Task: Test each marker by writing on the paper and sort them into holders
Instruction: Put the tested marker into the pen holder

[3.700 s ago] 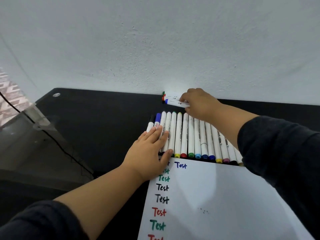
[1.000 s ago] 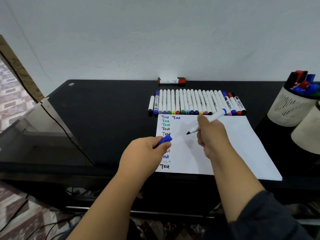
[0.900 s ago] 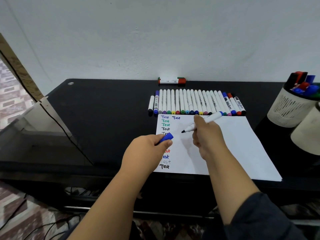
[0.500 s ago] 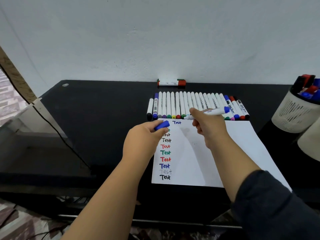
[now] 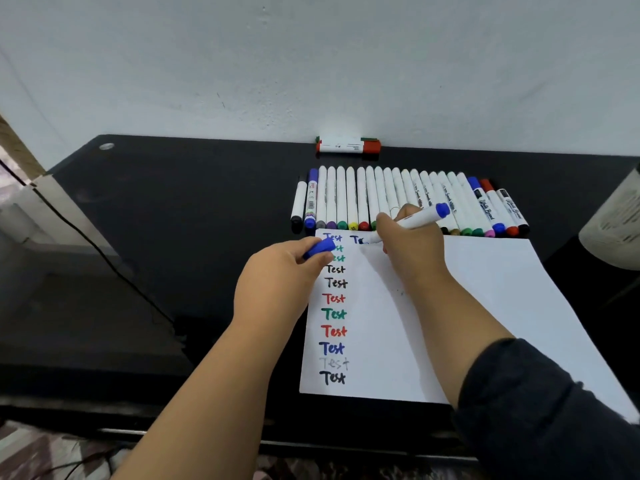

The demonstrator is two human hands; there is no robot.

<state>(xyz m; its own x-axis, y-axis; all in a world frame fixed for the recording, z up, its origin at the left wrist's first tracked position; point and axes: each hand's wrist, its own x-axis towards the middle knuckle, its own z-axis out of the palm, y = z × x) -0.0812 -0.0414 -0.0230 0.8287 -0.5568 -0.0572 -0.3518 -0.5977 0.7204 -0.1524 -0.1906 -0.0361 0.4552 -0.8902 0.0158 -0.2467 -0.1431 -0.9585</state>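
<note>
A white sheet of paper [image 5: 467,306] lies on the black table [image 5: 173,220], with a column of "Test" words in several colours down its left side. My right hand [image 5: 412,247] grips an uncapped blue marker [image 5: 420,218], its tip on the paper near the top, beside a partly hidden blue word. My left hand [image 5: 277,275] pinches the blue cap [image 5: 318,248] over the paper's left edge. A row of several white markers [image 5: 381,199] lies side by side just beyond the paper.
Two markers [image 5: 346,146] with red and green ends lie against the white wall at the back. A pale holder [image 5: 613,223] shows at the right edge. A black cable [image 5: 104,254] runs along the table's left side, beside a cardboard piece [image 5: 45,202].
My right hand, which picked a marker from the back wall, brought the uncapped marker forward and set its tip on the top of the paper. My left hand holds the cap.
</note>
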